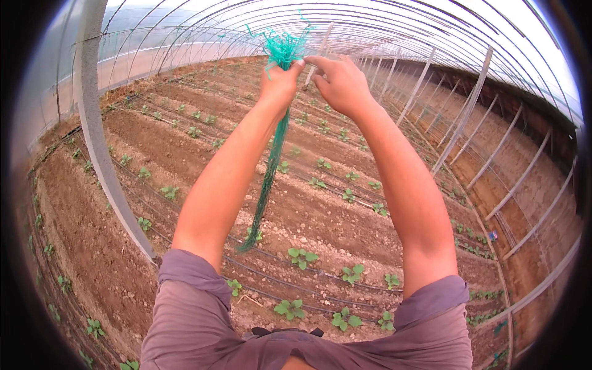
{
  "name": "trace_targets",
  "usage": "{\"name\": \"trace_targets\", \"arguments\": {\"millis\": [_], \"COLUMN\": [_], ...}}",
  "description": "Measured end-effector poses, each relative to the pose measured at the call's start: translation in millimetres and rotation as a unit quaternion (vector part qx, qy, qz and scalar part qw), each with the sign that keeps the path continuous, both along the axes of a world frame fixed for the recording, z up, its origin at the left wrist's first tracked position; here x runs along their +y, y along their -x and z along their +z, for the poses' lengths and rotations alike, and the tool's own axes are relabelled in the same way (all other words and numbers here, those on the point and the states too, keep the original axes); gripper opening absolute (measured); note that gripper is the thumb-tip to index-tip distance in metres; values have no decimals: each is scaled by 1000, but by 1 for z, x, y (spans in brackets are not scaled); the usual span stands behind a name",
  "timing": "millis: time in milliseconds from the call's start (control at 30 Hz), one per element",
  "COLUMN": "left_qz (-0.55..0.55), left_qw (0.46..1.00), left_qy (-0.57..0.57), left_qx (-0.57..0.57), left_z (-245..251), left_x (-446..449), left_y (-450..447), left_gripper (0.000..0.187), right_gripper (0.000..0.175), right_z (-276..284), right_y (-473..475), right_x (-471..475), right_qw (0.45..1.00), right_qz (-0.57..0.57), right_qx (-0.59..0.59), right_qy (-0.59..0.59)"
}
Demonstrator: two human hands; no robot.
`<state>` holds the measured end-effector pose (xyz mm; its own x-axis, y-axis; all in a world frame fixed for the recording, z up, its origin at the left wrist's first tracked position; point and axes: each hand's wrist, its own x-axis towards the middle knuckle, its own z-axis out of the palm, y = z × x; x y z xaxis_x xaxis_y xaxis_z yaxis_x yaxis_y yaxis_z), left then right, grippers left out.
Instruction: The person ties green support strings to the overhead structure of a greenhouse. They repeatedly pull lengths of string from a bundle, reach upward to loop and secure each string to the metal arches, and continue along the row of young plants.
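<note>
My left hand [279, 83] is raised in front of me and closed around a bundle of green plastic twine [270, 180]. A tangled tuft of the strands sticks up above the fist, and the long tail hangs down towards the soil. Close by on the right, my right hand [340, 83] has its index fingertip at the left thumb, beside the tuft. Its fingers are bent; whether a thin strand is pinched between them cannot be told.
Rows of young leafy plants [302, 258] grow in tilled soil along thin drip lines [277, 277]. A concrete post [95, 120] stands at the left. Slanting poles [466, 108] line the right side, and curved greenhouse ribs with string or wire pass overhead.
</note>
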<state>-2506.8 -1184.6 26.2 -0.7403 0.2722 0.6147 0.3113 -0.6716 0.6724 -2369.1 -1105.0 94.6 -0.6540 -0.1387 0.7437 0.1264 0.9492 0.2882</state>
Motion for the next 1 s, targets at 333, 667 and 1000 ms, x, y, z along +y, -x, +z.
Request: {"name": "trace_targets", "arguments": {"millis": [333,667,1000], "left_qz": [161,-362,-199], "left_qw": [972,895,964], "left_qy": [-66,-147,21], "left_qx": [158,-216,-174], "left_z": [-46,-43,-82], "left_x": [-14,-14,-31], "left_y": [-36,-12,38], "left_gripper": [22,20,25], "right_gripper": [35,34,40], "right_z": [-15,-19,-24], "right_y": [-3,1,1], "right_x": [-2,-1,4], "right_qw": [999,1000,999], "right_qz": [-32,-1,-24], "right_qx": [-27,-3,-19], "right_qy": [-9,23,25]}}
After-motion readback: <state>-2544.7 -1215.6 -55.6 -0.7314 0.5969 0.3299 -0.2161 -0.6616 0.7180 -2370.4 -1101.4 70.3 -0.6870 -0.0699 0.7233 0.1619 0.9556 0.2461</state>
